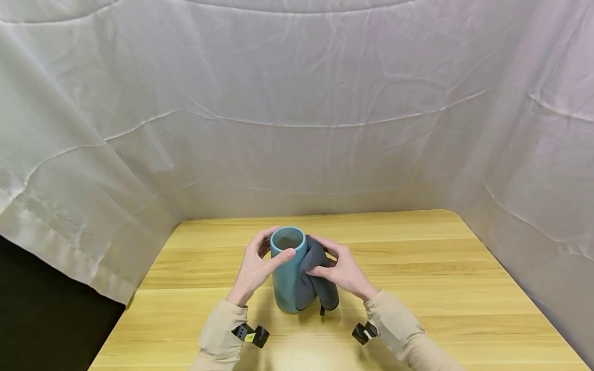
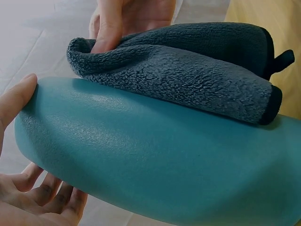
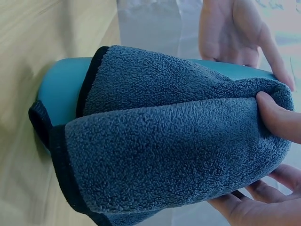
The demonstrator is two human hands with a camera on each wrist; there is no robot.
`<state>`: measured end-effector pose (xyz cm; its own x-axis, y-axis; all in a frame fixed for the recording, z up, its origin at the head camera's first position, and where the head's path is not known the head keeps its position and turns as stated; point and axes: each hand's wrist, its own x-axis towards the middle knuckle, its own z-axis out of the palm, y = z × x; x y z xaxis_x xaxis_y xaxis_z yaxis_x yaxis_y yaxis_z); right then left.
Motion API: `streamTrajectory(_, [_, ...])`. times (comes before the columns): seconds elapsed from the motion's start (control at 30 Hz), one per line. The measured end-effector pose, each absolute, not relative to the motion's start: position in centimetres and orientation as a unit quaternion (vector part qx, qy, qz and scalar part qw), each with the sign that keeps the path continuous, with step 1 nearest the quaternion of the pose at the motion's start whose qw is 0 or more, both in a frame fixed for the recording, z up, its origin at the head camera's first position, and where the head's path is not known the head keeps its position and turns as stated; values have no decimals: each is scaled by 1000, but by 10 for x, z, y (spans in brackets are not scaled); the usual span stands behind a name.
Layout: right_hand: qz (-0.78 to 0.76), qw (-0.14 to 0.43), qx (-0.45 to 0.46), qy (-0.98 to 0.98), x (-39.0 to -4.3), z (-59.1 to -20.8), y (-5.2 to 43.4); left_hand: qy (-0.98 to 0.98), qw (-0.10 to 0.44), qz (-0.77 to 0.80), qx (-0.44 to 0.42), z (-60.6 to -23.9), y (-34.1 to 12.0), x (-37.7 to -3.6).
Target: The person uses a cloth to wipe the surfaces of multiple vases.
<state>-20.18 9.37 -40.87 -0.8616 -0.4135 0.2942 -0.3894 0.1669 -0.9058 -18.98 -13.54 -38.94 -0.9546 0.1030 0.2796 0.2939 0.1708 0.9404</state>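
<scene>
A tall blue-green vase (image 1: pixel 286 278), open at the top, stands upright on the wooden table. My left hand (image 1: pixel 256 266) grips it near the rim, thumb on the near side and fingers round the far left side. A dark grey fluffy cloth (image 1: pixel 315 273) with black edging and a small loop lies folded against the vase's right side. My right hand (image 1: pixel 342 268) pinches this cloth near its top, the thumb pressed into a fold. In the right wrist view the cloth (image 3: pixel 160 150) hangs down over much of the vase (image 3: pixel 59 94). The vase's inside bottom is hidden.
The light wooden table (image 1: pixel 441 288) stretches around the vase on both sides. Pale grey curtains (image 1: pixel 297 154) hang behind it and along both sides. A dark area (image 1: pixel 42 309) shows at the lower left, beyond the table's edge.
</scene>
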Motion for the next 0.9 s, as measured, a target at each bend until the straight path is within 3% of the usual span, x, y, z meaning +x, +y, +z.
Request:
streamTrajectory(0.47, [-602,21,-256,756,-202,-411,95,-762,74,-631,-124,-390,-135,-190])
streamTrajectory(0.9, [-597,61,-217,770,-198,-444,98,-762,77,-630,-125,-390,-135,-189])
